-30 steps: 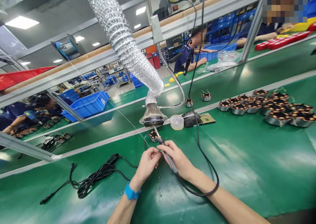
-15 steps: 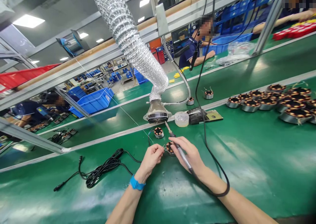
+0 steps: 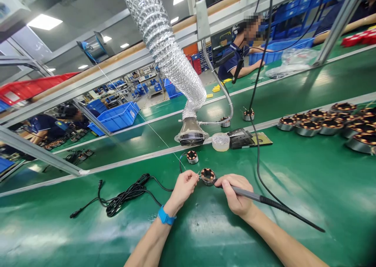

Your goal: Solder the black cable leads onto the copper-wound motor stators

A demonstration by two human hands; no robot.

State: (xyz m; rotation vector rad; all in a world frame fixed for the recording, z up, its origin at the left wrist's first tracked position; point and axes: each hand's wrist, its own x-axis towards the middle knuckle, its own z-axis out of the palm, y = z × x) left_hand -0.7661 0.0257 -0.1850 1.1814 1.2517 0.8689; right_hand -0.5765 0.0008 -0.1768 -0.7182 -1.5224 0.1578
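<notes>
My left hand [image 3: 185, 185], with a blue band [image 3: 166, 216] on the wrist, has its fingers pinched on a thin solder wire [image 3: 155, 133] that slants down from the upper left. A soldering iron [image 3: 249, 194] with a grey handle lies in my right hand [image 3: 237, 188], closed around it. Between the hands a motor stator [image 3: 208, 174] with copper windings sits on the green bench, thin leads pointing to my left fingertips. The iron's tip is at the stator's right side, partly hidden. Behind is another stator [image 3: 192, 157] with dark leads.
A fume hood [image 3: 192, 133] on a silver duct [image 3: 173, 43] hangs over the bench. Beside it are a round white tub [image 3: 221, 141] and a dark plate [image 3: 240, 138]. Many stators [image 3: 308, 128] crowd the right. A coiled black cable [image 3: 129, 194] lies left. Co-workers sit beyond.
My right hand has turned the soldering iron from pointing up toward the hood to pointing left at the stator. My left hand keeps its pinch near the stator. The whole view has shifted slightly.
</notes>
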